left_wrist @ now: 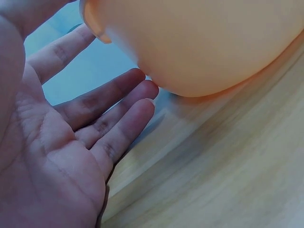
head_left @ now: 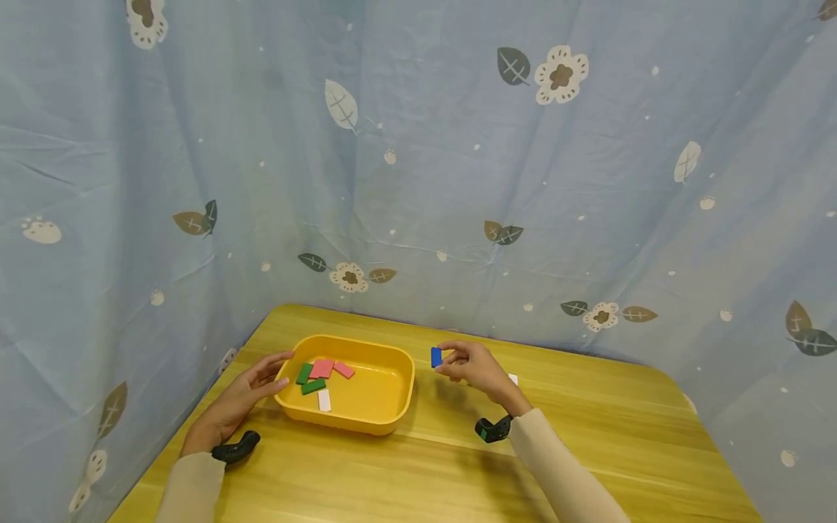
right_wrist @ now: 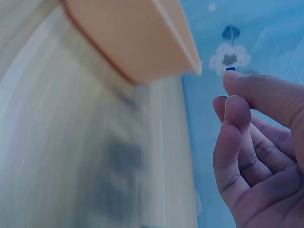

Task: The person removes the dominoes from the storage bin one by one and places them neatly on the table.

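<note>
My right hand (head_left: pixel 475 369) pinches a small blue rectangular tile (head_left: pixel 436 357) between thumb and fingertips, above the table to the right of a yellow plastic basin (head_left: pixel 369 423). Only a sliver of the blue tile (right_wrist: pixel 231 69) shows past the thumb in the right wrist view. At the basin's left end is my left hand (head_left: pixel 238 399), thumb and forefinger at the rim. The left wrist view has its other fingers (left_wrist: pixel 128 123) loosely extended, tips right at the outer wall. Inside the basin lie pink tiles (head_left: pixel 322 369), green tiles (head_left: pixel 313 387) and a white tile (head_left: pixel 324 400).
A white piece (head_left: pixel 513 378) shows partly behind my right wrist. Everything stands on a yellow wood-grain table (head_left: pixel 366 472) with rounded far corners. A blue patterned curtain (head_left: pixel 418 160) hangs along the table's back and left sides. Each wrist wears a black band (head_left: pixel 493 430).
</note>
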A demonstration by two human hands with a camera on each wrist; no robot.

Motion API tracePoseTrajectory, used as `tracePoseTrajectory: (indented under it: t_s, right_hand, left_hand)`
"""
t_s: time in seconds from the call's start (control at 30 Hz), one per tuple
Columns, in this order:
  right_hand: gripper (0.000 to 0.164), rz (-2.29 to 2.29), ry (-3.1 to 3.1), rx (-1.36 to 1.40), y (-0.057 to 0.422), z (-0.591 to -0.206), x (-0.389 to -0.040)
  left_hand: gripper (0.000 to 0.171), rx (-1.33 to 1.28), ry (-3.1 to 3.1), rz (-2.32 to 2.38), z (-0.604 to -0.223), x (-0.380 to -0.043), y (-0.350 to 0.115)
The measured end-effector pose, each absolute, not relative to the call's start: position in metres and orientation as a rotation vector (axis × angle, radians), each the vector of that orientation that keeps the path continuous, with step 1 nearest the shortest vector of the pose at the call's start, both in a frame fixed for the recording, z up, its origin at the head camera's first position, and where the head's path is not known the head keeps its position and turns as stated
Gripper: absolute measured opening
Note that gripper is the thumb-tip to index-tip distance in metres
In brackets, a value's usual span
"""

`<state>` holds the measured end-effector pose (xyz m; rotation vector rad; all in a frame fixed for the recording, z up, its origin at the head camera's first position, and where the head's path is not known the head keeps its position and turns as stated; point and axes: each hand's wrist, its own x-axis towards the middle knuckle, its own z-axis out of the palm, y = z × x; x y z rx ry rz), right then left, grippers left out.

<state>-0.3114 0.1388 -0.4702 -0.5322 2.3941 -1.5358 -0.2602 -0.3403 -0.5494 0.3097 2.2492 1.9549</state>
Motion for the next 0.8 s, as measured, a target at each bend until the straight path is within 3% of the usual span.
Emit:
tracePoseTrajectory:
  t_s: [0.8]
  right_hand:
    - [0.053,-1.456,2.619,-0.364,0.245,-0.497,-0.305]
  left_hand:
    - [0.061,0.289,2.250,1.942,-0.550,-0.262,-0.337]
